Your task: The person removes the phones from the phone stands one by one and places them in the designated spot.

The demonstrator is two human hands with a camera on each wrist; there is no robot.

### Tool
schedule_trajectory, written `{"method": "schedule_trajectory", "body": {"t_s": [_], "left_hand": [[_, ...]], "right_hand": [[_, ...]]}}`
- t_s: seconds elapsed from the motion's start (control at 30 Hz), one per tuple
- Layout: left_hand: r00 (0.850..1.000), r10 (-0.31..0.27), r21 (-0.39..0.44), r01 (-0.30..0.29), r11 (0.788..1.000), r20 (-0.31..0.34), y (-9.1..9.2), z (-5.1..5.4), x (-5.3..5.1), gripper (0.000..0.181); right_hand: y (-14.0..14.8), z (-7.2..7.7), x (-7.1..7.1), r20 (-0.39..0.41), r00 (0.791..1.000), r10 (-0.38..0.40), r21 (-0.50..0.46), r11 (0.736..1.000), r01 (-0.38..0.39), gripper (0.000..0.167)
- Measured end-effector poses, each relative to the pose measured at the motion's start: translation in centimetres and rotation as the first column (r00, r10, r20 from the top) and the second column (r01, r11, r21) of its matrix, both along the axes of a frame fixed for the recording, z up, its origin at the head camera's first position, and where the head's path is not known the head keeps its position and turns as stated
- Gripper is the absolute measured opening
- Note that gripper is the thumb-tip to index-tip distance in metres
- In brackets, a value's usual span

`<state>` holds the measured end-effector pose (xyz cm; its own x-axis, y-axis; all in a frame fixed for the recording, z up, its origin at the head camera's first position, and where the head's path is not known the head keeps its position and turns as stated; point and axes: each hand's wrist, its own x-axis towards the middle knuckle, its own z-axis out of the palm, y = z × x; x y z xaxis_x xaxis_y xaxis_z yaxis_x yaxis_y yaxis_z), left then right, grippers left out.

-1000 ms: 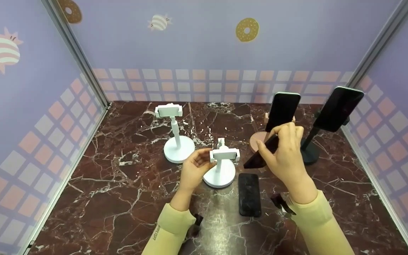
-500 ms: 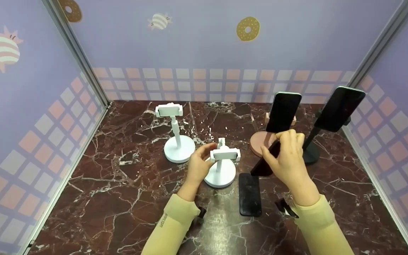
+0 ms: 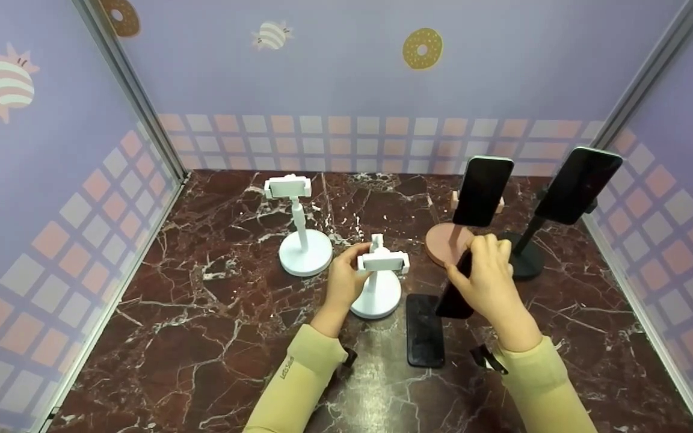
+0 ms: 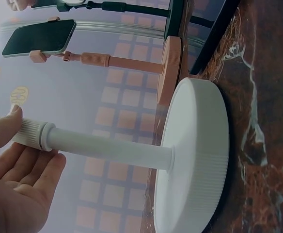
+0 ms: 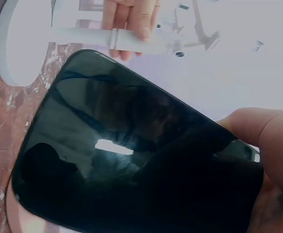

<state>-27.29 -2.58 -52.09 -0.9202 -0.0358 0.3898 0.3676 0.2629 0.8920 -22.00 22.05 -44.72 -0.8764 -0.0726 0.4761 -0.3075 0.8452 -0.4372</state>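
Note:
My left hand [image 3: 345, 282] grips the post of the front white phone stand [image 3: 379, 300] just under its clamp. In the left wrist view, the thumb lies above the ribbed collar [image 4: 31, 133] and the fingers below it. My right hand [image 3: 491, 279] holds a black smartphone [image 3: 456, 300] by its upper end, tilted, to the right of that stand. The right wrist view shows this phone's dark glossy face [image 5: 132, 145]. A second black smartphone [image 3: 425, 340] lies flat on the table; the held one partly overlaps it in the head view. The front stand's clamp [image 3: 382, 263] holds no phone.
Another white stand [image 3: 305, 252] with an empty clamp stands at the back left. On the right, a pink stand [image 3: 443, 240] and a black stand [image 3: 527, 264] each carry a phone. Patterned panels [image 3: 334, 78] enclose the marble table [image 3: 202, 337] at the back and sides.
My right hand has come down and nearer with the phone, which now points more steeply downward. My left hand has shifted right and closed round the front stand's post.

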Motion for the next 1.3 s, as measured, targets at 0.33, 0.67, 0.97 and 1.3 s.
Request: {"method": "schedule_trajectory", "body": {"t_s": [0.33, 0.67, 0.97, 1.3], "left_hand": [[0.997, 0.063, -0.031, -0.064, 0.997, -0.031, 0.3, -0.2, -0.1, 0.039], [0.996, 0.091, -0.061, -0.092, 0.994, -0.026, -0.1, 0.1, -1.0, 0.039], [0.996, 0.079, -0.089, -0.082, 0.993, -0.041, -0.5, 0.5, -3.8, 0.039], [0.997, 0.076, -0.117, -0.079, 0.990, -0.031, -1.3, 0.6, -6.8, 0.042]], "right_hand": [[0.8, -1.7, -0.4, 0.166, 0.986, -0.030, 0.045, 0.999, 0.023, 0.036], [1.6, -3.6, -0.9, 0.295, 0.954, -0.048, 0.127, 0.992, 0.010, 0.035], [2.6, -5.4, -1.8, 0.449, 0.892, -0.053, 0.145, 0.989, -0.015, 0.038], [3.1, -7.1, -2.9, 0.586, 0.807, -0.068, 0.182, 0.982, -0.049, 0.040]]}}
